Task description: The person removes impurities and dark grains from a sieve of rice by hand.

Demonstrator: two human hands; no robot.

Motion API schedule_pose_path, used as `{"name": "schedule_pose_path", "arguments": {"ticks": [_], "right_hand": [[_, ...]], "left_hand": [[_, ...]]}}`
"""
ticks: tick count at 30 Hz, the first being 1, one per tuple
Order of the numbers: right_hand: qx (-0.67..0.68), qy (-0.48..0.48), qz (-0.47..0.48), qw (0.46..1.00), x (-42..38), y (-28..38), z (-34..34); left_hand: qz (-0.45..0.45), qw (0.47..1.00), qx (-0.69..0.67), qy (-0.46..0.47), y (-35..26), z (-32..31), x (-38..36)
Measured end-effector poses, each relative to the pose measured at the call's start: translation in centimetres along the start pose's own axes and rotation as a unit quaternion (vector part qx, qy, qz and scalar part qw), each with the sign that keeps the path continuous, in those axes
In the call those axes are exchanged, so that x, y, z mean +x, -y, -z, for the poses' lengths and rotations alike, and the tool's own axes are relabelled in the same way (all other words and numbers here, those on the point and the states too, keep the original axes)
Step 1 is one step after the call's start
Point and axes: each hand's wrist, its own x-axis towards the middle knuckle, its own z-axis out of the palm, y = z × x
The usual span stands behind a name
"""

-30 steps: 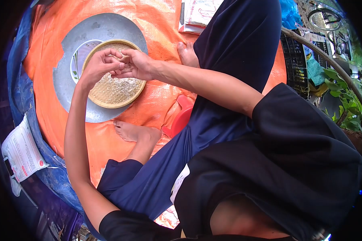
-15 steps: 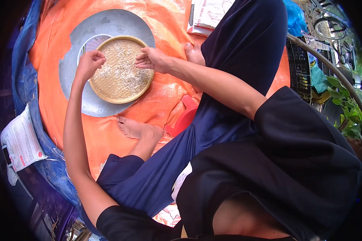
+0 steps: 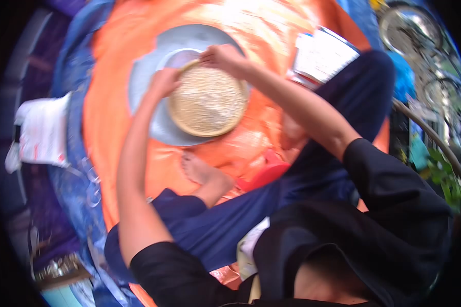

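A round shallow tray [image 3: 208, 100] with a yellowish rim holds a layer of pale, grain-like material. It lies over a large round grey metal tray [image 3: 165, 123], partly covering a pale plate [image 3: 182, 57]. At the tray's upper-left rim, my left hand [image 3: 166, 82] has its fingers curled closed. My right hand [image 3: 223, 57] is at the top rim, fingers pressed together and pointing left. Blur hides whether either hand grips the rim or small pieces.
An orange sheet [image 3: 107, 112] covers the ground, bordered by blue tarp [image 3: 74, 189]. My bare foot [image 3: 200, 171] is below the trays, beside a red object [image 3: 265, 174]. Papers [image 3: 325, 56] lie upper right; a white bag [image 3: 43, 130] is at left.
The whole view has shifted, with the scene now further right and blurred. My right hand has moved from the tray's right side to its top rim; my left hand stays at the left rim, fingers more curled.
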Motion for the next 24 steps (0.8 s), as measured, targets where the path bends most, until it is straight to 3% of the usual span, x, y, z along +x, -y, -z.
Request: {"name": "schedule_pose_path", "arguments": {"ticks": [2, 4, 7, 9, 16, 18, 21, 24], "right_hand": [[-0.045, -0.008, -0.033, 0.998, 4.0, 2.5, -2.7], [-0.201, 0.034, 0.013, 0.979, 9.6, 1.8, -2.7], [-0.470, 0.051, 0.036, 0.880, 14.8, 0.5, -3.3], [-0.571, 0.078, 0.049, 0.815, 15.3, -0.3, -3.5], [-0.602, 0.260, 0.165, 0.737, 18.0, -3.8, -2.0], [-0.633, 0.244, 0.134, 0.723, 10.7, 0.6, -5.0], [-0.632, 0.234, 0.153, 0.723, 9.9, 1.5, -4.4], [-0.651, 0.235, 0.272, 0.669, 7.5, 2.5, -3.2]], "left_hand": [[0.037, 0.999, -0.017, 0.006, 0.4, 0.4, -0.3], [0.051, 0.998, -0.020, 0.000, 0.0, 0.5, -0.3], [0.019, 0.999, -0.038, -0.031, -1.2, 1.1, -0.7], [-0.011, 0.999, -0.039, -0.031, -2.4, 1.2, -0.7], [-0.127, 0.990, -0.013, -0.055, -6.4, 0.7, -1.3], [-0.129, 0.991, 0.011, -0.018, -6.7, -0.3, -1.0], [-0.140, 0.988, 0.053, -0.027, -6.5, -2.2, -1.1], [-0.144, 0.986, 0.048, -0.072, -6.2, -4.2, -1.9]]}}
